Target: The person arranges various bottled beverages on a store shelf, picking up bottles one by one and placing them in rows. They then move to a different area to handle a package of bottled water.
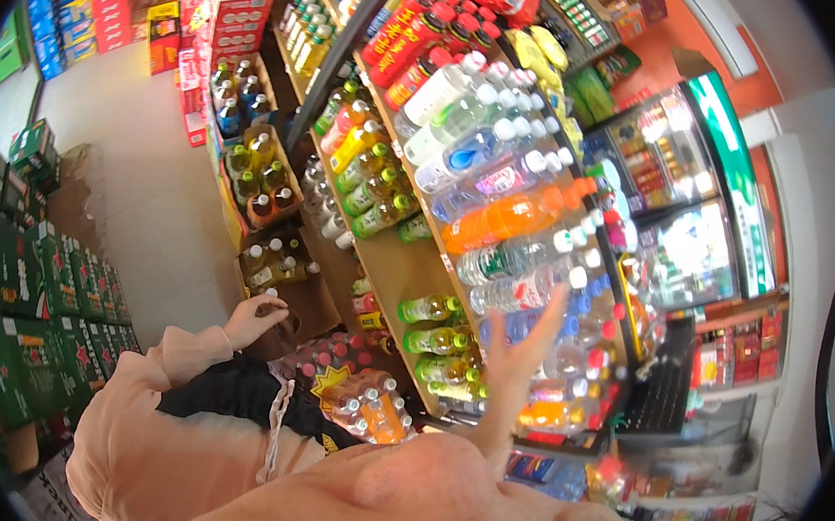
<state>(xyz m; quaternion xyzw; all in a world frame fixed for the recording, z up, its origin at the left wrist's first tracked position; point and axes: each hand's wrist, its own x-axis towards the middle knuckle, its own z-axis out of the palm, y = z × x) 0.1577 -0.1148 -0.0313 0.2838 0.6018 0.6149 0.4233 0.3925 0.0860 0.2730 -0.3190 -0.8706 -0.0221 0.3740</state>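
Observation:
My right hand [523,342] is raised in front of the shelf of drink bottles. Its fingers are spread and blurred, with nothing seen between them. One fingertip is close to the white cap of a clear water bottle [524,289]; whether they touch is unclear. Blue-tinted bottles lie behind the hand in this view. My left hand [257,320], at the end of a peach sleeve, is lower, beside an open carton [312,299] of bottles. Its fingers are curled, near a white cap and a dark shape; I cannot tell whether it holds anything.
Shelves [398,270] carry green-capped bottles and an orange drink bottle [505,216]. Shrink-wrapped bottles [377,407] stand low by my body. Open boxes of bottles [263,178] line the shelf foot. Green cartons [29,298] stack across the tiled floor [133,233]. A glass-door cooler [702,205] stands beyond.

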